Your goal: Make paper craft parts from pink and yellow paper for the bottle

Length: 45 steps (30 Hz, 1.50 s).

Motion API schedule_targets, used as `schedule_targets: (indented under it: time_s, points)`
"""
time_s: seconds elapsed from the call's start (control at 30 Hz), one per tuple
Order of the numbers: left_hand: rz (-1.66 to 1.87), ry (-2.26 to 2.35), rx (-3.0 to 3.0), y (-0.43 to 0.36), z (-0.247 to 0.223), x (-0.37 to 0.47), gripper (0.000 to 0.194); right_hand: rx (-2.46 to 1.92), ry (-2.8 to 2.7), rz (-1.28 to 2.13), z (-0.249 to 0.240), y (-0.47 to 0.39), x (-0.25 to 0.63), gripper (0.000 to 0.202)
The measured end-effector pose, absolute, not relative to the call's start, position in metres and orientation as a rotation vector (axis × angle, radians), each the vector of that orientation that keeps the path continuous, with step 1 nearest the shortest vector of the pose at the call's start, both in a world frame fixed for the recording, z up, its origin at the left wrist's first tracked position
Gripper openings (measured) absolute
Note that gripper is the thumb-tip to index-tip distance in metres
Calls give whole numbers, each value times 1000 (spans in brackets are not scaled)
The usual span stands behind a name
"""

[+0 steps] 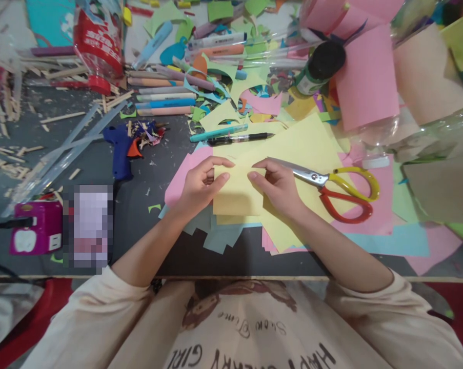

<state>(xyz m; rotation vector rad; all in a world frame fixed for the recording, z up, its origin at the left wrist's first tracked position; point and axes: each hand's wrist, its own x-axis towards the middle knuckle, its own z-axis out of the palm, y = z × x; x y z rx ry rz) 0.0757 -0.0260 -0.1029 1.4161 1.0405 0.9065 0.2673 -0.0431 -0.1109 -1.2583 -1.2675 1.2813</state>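
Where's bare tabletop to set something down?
Best: dark table between the glue gun and pink paper, bar small scraps. Also a narrow strip along the near edge, below the blue-gray cutouts. Crowded: centre, yellow paper; far side, markers; right, scissors over sheets.

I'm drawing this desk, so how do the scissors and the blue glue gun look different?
The scissors have silver blades and yellow and red handles; the glue gun is blue with an orange trigger. The scissors lie on paper by the right hand; the glue gun lies on the dark table, past the left hand. Both are lying down.
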Motion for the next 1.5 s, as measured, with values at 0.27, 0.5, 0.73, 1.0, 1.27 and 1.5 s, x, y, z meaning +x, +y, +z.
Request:
schedule_targets:
  time_s: [0.27,0.5,0.73,1.0,1.27,1.5]
  points:
    - [942,1044,1444,-25,-104,76,8,-1263,-1287,1264,-110,-42,267,17]
    - [939,1068,1456,-25,-104,76,9,-1261,-1290,1258,-112,-41,267,21]
    - [938,1097,1474,-25,-99,78,8,-1234,-1252,1294,-112,-42,267,27]
    - [938,1101,1434,-26,-100,80,17,-1213,-1251,1303,-109,-40,267,32]
    - [910,1083,1381,-26,-103,77,23,-1199,-1252,1297,-112,-41,267,31]
    - [939,1084,1457,-25,-101,78,15,-1228,-1263,1297,-107,-40,266,38]
